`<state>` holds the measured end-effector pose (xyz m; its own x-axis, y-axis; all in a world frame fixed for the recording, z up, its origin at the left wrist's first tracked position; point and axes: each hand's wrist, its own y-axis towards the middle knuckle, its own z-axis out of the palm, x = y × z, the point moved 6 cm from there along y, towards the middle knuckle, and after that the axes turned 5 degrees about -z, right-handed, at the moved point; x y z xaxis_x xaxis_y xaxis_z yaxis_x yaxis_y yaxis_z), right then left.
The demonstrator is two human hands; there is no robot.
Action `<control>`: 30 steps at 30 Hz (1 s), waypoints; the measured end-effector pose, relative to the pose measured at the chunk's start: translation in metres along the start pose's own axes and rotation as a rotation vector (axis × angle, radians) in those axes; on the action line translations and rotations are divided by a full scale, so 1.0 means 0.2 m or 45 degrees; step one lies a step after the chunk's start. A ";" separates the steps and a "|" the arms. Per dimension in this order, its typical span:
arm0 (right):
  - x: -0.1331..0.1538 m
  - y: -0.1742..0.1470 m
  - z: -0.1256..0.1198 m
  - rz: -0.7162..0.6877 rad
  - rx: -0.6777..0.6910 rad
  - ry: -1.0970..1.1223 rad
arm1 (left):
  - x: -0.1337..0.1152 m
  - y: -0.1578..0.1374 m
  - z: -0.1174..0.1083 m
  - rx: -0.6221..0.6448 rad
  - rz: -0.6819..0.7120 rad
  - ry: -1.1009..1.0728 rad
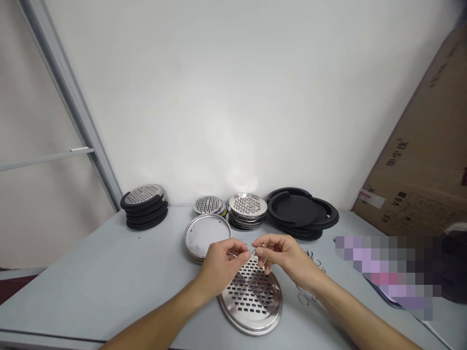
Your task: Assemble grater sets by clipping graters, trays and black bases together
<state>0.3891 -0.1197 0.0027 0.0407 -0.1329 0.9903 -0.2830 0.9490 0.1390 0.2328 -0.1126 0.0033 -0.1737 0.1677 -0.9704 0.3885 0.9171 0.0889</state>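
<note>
Wire (pixel 260 244), thin and bent, is pinched at the thumb and forefinger tips of the right hand (pixel 279 255); metal is also pinched at the fingertips of the left hand (pixel 226 262). Whether one piece or two is held cannot be told. The wire is held between the hands, over the far end of a perforated disc (pixel 253 296). Such small metal is probably best handled with the tips only, steadied by one hand while turned by the other, with pressure kept light so that nothing is bent or sprung loose.

Two hands and one separate perforated disc are counted. Five stacks are seen: one black-rimmed stack (pixel 146 218), one plain-topped stack (pixel 207 236), two grater-topped stacks (pixel 248 206) and one black stack (pixel 299 214). At least four loose rings (pixel 303 306) are shown; others may be covered.
</note>
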 end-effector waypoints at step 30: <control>-0.01 -0.05 0.10 0.155 0.310 -0.068 | -0.14 -0.08 -0.02 -0.184 0.920 0.677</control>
<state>0.3729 -0.1346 -0.0012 -0.0563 -0.0434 0.9975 -0.5048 0.8632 0.0091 0.2282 -0.1316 0.0304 -0.3404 0.8313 -0.4394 0.4539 0.5545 0.6975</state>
